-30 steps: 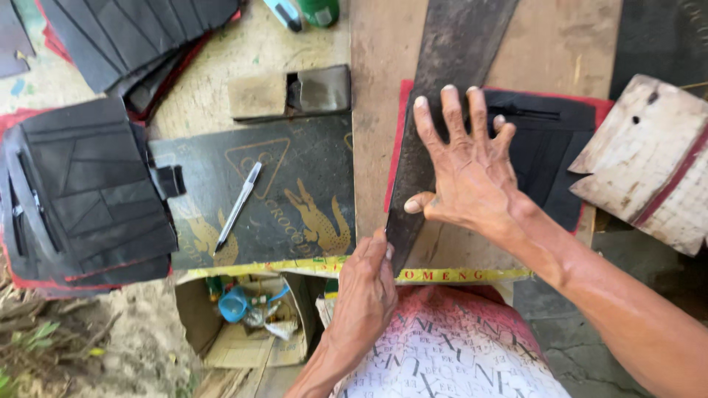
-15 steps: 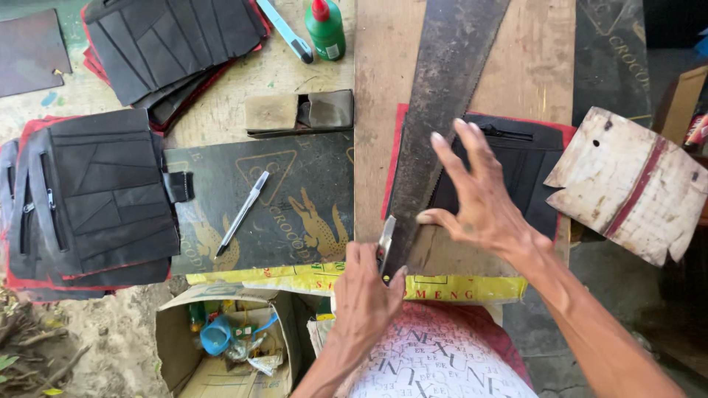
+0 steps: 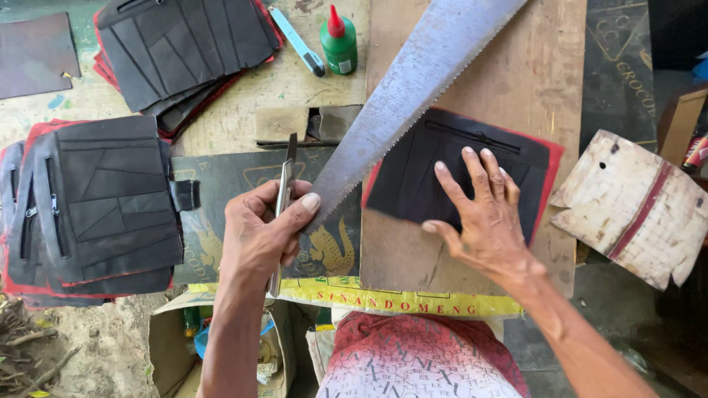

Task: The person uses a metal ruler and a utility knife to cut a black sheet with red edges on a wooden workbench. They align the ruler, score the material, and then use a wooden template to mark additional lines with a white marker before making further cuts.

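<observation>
Head view, left hand (image 3: 258, 236) gripping knife (image 3: 283, 193), right hand (image 3: 483, 217) flat on black panel (image 3: 413, 184)

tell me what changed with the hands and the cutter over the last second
The left hand lifted the metal cutter off the saw blade, away to the left. The right hand slid off the blade onto the black panel. Blade and panel stayed put.

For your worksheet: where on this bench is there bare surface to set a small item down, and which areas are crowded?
Free: bare wooden board between the black panel and yellow strip; also board right of the saw blade. Crowded: the black piece stacks on the left, and around the glue bottle.
</observation>
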